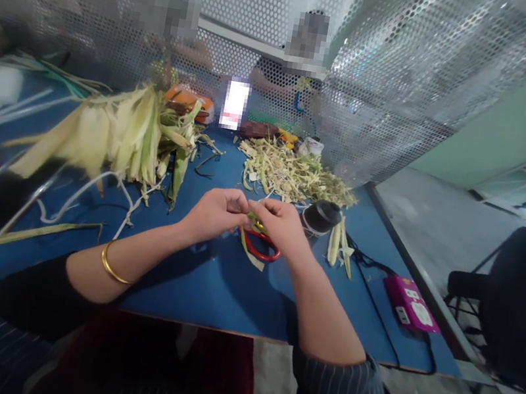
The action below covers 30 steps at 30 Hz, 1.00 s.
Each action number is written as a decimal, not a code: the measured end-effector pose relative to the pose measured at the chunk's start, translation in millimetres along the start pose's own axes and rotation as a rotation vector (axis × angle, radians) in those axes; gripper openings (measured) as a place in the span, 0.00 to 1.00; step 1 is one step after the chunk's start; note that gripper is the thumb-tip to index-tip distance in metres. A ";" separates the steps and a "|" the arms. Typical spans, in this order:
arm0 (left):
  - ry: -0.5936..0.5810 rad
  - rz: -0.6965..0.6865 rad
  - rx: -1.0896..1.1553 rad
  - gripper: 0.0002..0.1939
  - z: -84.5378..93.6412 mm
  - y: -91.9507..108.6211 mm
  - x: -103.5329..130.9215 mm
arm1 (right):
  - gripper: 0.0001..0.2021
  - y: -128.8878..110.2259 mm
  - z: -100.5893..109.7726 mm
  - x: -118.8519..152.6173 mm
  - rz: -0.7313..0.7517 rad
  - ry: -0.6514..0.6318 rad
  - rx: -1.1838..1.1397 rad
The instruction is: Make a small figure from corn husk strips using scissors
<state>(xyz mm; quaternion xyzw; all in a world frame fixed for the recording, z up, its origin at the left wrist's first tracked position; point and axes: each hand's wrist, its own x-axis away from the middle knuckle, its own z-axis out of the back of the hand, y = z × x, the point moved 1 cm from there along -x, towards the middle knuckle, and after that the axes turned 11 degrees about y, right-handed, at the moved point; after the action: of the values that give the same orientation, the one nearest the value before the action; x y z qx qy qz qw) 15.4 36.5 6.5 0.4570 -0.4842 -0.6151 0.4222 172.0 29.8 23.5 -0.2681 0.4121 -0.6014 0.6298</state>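
Note:
My left hand (220, 213) and my right hand (283, 227) meet over the table, fingertips pinched close together. Between them shows a small yellow-green piece of corn husk (252, 219), mostly covered by the fingers. Just below lie scissors with red handles (262, 250); their blades are hidden from me. A pale husk strip (253, 261) pokes out under the handles. To the right of my right hand stands a cone of black thread (322, 217), with narrow husk pieces (335, 243) beside it.
A big bundle of corn husks (128, 129) lies on the blue table (227, 298) at left, near a white cord (78, 194). Husk scraps (287, 171) are heaped at the back, by a lit phone (235, 103). A purple packet (410, 303) and black cords are at right; perforated panels stand behind.

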 end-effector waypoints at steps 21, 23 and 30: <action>-0.284 0.160 -0.029 0.07 -1.1 7.3 4.7 | 0.04 1.8 -6.9 1.1 -0.332 -0.092 -0.527; -0.296 0.139 -0.062 0.07 -1.8 8.3 5.4 | 0.04 2.7 -8.4 -0.5 -0.270 0.005 -0.502; -0.423 0.119 -0.175 0.10 -6.4 3.9 8.0 | 0.07 8.3 -7.6 -8.1 -0.183 0.284 -0.534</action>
<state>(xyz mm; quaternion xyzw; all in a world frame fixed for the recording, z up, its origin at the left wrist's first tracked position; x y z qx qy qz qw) 20.1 26.7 8.4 0.2504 -0.5327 -0.7108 0.3850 170.5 40.0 14.2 -0.3732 0.6135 -0.5576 0.4165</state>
